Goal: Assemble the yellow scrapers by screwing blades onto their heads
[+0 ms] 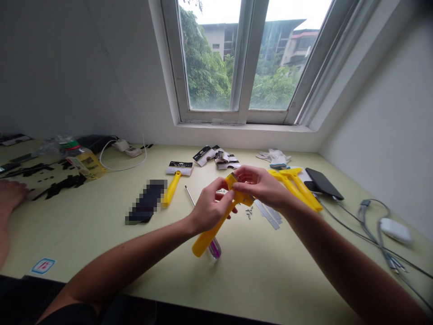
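My left hand (213,203) is closed around a yellow scraper (211,232) just below its head, and the handle slants down toward me. The fingers of my right hand (255,185) pinch the scraper's head from the other side and partly cover it. Under the scraper lies a screwdriver with a see-through purple handle (214,249); its shaft (190,196) points away to the left. Several small screws (249,212) are scattered beside my hands. Flat metal blades (269,214) rest just right of them.
More yellow scrapers (297,189) lie at right, near a black device (324,183), cables (368,225) and a white glove (274,156). Another scraper (172,188) with a card lies left of centre, beside a blurred dark phone (147,202). Another person's hand (12,194) rests at far left, near a bottle (84,160).
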Motion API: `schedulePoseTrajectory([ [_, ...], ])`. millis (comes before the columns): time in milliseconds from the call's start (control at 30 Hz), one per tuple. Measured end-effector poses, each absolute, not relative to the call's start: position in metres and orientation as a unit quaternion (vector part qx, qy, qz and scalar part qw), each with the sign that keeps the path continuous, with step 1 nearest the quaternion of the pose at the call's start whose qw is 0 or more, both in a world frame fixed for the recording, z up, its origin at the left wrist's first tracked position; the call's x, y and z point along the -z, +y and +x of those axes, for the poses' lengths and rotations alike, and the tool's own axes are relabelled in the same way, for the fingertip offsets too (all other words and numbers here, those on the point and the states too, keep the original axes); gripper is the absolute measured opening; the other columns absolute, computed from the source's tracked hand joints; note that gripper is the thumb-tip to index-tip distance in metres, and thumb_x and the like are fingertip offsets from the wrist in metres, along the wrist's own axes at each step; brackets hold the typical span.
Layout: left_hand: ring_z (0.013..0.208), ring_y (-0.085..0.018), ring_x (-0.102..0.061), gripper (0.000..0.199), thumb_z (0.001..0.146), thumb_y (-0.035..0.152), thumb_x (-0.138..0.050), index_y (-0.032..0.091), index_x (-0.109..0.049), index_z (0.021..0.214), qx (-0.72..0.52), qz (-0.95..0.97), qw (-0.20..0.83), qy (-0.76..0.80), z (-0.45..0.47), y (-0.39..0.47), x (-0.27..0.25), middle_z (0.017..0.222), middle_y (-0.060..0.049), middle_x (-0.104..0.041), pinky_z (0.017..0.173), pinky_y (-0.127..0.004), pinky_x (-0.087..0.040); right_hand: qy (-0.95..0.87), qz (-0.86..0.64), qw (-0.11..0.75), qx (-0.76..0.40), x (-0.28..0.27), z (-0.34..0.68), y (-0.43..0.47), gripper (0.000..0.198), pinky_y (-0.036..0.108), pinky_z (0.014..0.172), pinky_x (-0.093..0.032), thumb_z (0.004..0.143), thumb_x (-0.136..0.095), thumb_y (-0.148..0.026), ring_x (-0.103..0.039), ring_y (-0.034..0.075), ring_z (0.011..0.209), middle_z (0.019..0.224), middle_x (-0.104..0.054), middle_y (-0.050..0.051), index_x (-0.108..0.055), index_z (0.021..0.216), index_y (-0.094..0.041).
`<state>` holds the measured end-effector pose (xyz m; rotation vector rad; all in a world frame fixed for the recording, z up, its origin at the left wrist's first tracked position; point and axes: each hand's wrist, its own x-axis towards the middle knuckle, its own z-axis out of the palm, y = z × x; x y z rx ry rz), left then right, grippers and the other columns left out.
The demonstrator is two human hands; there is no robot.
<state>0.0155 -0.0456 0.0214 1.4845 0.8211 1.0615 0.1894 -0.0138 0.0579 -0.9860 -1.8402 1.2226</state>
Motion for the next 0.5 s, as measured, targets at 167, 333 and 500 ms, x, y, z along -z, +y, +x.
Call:
schedulePoseTrajectory([
  [167, 0.055, -0.015, -0.065, 0.033, 0.086, 0.049, -0.055, 0.018, -0.051, 0.095, -0.436, 0.609, 0.564, 0.349, 0.015, -0.043, -0.026, 0.092, -0.005, -0.062, 0.042, -0.025, -0.052, -0.706, -0.378, 0.348, -0.488, -0.055, 0.189, -0.012, 0.029, 0.025, 0.058, -0.047, 0.075, -0.070, -0.039, -0.061, 0.014, 0.069, 0.076, -0.062, 0.002, -0.056, 0.088, -0.017],
  [333, 0.053, -0.014, -0.064, 0.031, 0.086, 0.047, -0.054, 0.017, -0.051, 0.094, -0.447, 0.589, 0.584, 0.335, 0.014, -0.037, -0.024, 0.082, -0.003, -0.061, 0.042, -0.025, -0.050, -0.713, -0.353, 0.342, -0.499, -0.060, 0.191, -0.013, 0.032, 0.029, 0.070, -0.051, 0.080, -0.065, -0.039, -0.064, 0.017, 0.081, 0.089, -0.066, 0.006, -0.059, 0.100, -0.015],
  [500, 0.047, -0.014, -0.060, 0.025, 0.085, 0.041, -0.054, 0.017, -0.052, 0.091, -0.466, 0.523, 0.632, 0.331, 0.007, -0.022, -0.022, 0.066, 0.001, -0.058, 0.044, -0.024, -0.045, -0.809, -0.410, 0.232, -0.350, -0.056, 0.214, 0.003, 0.026, 0.027, 0.063, -0.047, 0.085, -0.053, -0.037, -0.062, 0.016, 0.071, 0.080, -0.068, 0.004, -0.069, 0.091, -0.017],
])
